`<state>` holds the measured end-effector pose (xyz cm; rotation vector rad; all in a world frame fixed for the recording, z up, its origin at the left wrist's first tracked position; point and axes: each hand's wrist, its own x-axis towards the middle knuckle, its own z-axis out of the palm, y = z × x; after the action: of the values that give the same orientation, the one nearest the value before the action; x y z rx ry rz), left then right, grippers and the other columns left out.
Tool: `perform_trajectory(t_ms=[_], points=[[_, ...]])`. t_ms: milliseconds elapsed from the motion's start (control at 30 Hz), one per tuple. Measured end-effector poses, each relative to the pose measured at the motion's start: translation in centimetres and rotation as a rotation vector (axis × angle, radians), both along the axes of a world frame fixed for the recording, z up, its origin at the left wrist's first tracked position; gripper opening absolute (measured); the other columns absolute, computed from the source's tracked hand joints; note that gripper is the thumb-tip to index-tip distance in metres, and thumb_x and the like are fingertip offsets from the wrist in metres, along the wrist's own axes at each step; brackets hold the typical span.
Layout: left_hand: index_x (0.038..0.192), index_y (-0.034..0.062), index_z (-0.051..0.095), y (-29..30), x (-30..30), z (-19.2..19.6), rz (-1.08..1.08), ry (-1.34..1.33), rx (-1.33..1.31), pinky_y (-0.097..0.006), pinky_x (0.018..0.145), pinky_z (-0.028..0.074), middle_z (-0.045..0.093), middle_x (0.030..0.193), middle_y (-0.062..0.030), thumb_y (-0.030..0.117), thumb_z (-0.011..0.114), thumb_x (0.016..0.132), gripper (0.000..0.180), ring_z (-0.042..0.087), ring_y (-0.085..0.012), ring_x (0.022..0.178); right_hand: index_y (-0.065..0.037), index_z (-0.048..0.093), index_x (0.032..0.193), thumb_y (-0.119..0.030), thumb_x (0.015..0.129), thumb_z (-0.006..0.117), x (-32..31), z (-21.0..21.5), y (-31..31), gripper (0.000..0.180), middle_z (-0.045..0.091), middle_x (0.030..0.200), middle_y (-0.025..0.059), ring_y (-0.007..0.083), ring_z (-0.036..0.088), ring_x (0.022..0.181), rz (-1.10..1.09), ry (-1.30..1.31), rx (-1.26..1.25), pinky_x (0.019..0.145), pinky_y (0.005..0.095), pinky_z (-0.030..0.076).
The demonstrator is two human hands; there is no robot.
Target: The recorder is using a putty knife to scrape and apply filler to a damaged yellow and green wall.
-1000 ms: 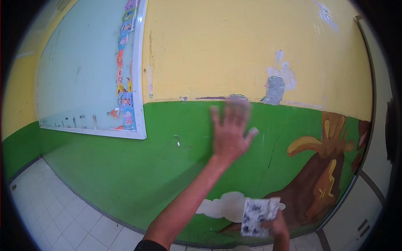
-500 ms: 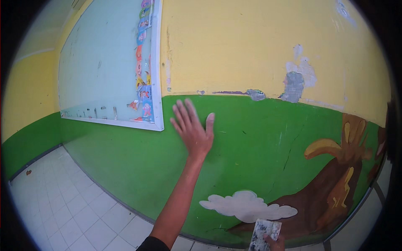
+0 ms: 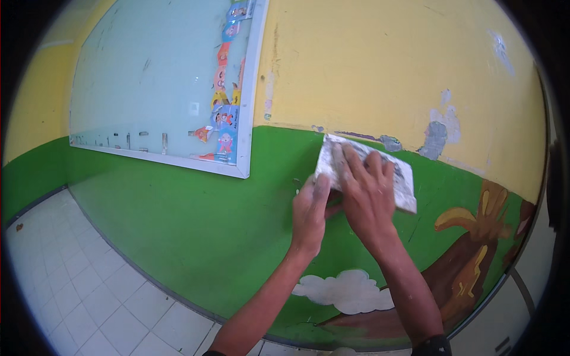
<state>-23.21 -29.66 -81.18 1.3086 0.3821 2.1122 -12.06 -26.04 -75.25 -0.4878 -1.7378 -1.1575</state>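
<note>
A flat rectangular block (image 3: 405, 191), white with grey smears, is in both my hands in front of the green part of the wall (image 3: 196, 219). It tilts down toward the right. My left hand (image 3: 309, 215) grips its lower left corner, thumb on the near face and the other fingers mostly hidden behind. Across that near face lie the fingers of my right hand (image 3: 369, 193), holding the block from the right. Whether its far side touches the wall cannot be seen.
A white-framed board (image 3: 142, 89) with colourful stickers hangs at left. Peeled grey patches (image 3: 433, 139) mark the yellow wall (image 3: 368, 65) near the green border. A painted cloud (image 3: 347, 292) and volcano (image 3: 469, 261) are lower right. White floor tiles (image 3: 119, 296) lie below left.
The block has risen from the lower edge to the green border in my right hand. My left hand has come off the spread pose by the wall and moved right onto the block.
</note>
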Motion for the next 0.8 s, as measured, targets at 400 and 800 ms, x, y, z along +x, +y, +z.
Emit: perform_trajectory(t_ms=[400, 800], points=[[0.101, -0.0111, 0.069, 5.8, -2.9, 7.0, 0.16, -0.368, 0.137, -0.029, 0.072, 0.053, 0.07, 0.088, -0.0084, 0.02, 0.06, 0.102, 0.033, 0.063, -0.013, 0.081, 0.0, 0.066, 0.129, -0.017, 0.087, 0.062, -6.3, 3.5, 1.8, 0.045, 0.066, 0.133, 0.0159, 0.0321, 0.062, 0.119, -0.23, -0.011, 0.131, 0.101, 0.0435, 0.049], [0.088, -0.0084, 0.066, 4.6, -0.4, 5.0, 0.133, -0.457, 0.109, -0.03, 0.064, 0.05, 0.066, 0.086, -0.0055, 0.012, 0.062, 0.097, 0.023, 0.059, -0.0117, 0.074, -0.002, 0.068, 0.126, -0.014, 0.085, 0.064, -4.3, 1.8, 1.2, 0.043, 0.07, 0.126, 0.0127, 0.0263, 0.065, 0.106, -0.19, -0.073, 0.054, 0.086, 0.036, 0.053]])
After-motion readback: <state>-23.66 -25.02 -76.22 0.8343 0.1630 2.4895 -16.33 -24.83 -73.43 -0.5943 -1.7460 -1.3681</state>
